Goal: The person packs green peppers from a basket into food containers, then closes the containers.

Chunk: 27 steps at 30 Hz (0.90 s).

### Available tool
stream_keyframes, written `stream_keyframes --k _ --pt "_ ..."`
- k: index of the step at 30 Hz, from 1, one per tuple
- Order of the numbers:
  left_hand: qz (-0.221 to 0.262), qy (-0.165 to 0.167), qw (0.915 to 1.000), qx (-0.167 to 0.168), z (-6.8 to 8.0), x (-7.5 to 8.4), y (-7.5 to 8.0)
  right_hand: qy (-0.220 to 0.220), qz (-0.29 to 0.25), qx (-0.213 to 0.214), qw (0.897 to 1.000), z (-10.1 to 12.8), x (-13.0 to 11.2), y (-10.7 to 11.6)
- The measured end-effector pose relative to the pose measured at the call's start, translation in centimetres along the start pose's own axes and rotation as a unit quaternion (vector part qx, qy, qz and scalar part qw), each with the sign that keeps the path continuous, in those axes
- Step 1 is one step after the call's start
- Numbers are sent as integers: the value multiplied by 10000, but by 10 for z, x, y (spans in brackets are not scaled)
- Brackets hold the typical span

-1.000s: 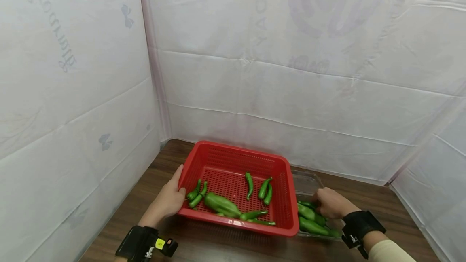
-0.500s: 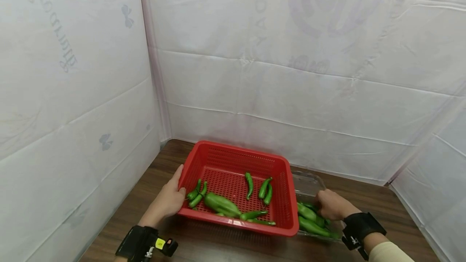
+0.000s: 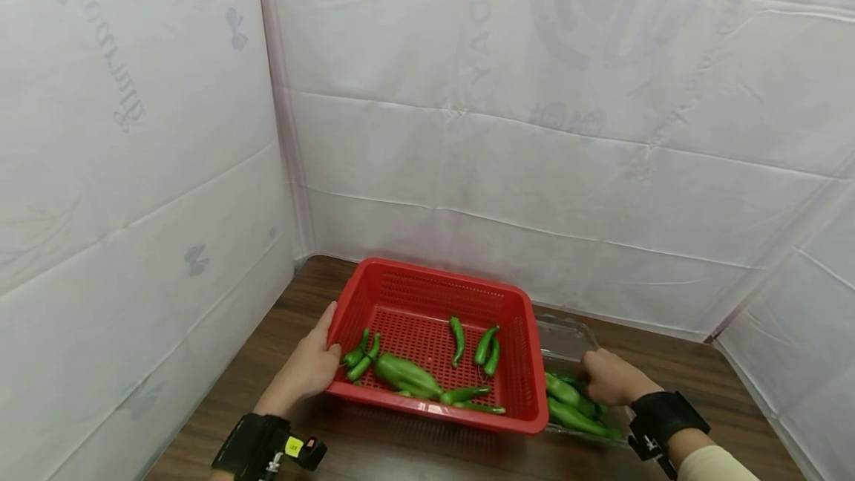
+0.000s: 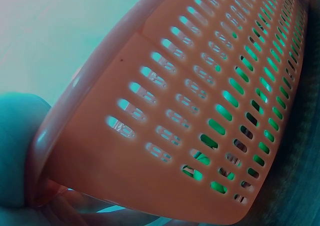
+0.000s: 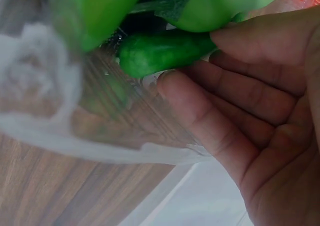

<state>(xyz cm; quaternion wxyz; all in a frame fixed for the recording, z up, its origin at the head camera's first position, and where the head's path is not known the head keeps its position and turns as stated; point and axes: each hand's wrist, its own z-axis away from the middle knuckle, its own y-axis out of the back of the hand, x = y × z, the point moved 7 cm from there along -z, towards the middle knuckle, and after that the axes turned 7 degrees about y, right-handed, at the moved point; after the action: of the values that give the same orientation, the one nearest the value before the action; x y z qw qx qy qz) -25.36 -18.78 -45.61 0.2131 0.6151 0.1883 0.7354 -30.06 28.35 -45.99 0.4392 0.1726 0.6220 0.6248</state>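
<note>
My left hand (image 3: 309,362) grips the left rim of a red perforated plastic basket (image 3: 441,284), which looks tilted. The left wrist view shows the thumb over the rim and fingers beneath the basket wall (image 4: 115,171). Several green peppers (image 3: 407,375), small and large, lie inside. To the basket's right, my right hand (image 3: 614,377) reaches into a clear plastic container (image 3: 561,336) with more green peppers (image 3: 568,416). In the right wrist view, that hand's thumb and fingers pinch the end of a small dark green pepper (image 5: 155,53). The basket partly hides the container.
Everything stands on a brown wood-grain table (image 3: 695,370). White sheet walls (image 3: 501,169) rise close behind it and on both sides. Larger peppers (image 5: 205,8) lie against the small one inside the container.
The right hand has shifted very slightly to the right within the container. The left hand, the basket and its peppers look unmoved.
</note>
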Motion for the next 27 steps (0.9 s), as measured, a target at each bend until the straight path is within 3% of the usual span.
stream_keyframes --k 7,14,21,27 --pt "22 83 10000 -26 0 -2 0 -118 56 -67 9999 -3 0 3" --pt "103 126 9999 -44 -1 -1 1 80 183 22 9998 -8 -10 18" --pt "166 186 9997 -63 0 0 0 546 390 429 9968 -19 -29 49" --pt "128 149 9998 -42 -1 0 0 1019 643 945 9882 -39 -56 77"
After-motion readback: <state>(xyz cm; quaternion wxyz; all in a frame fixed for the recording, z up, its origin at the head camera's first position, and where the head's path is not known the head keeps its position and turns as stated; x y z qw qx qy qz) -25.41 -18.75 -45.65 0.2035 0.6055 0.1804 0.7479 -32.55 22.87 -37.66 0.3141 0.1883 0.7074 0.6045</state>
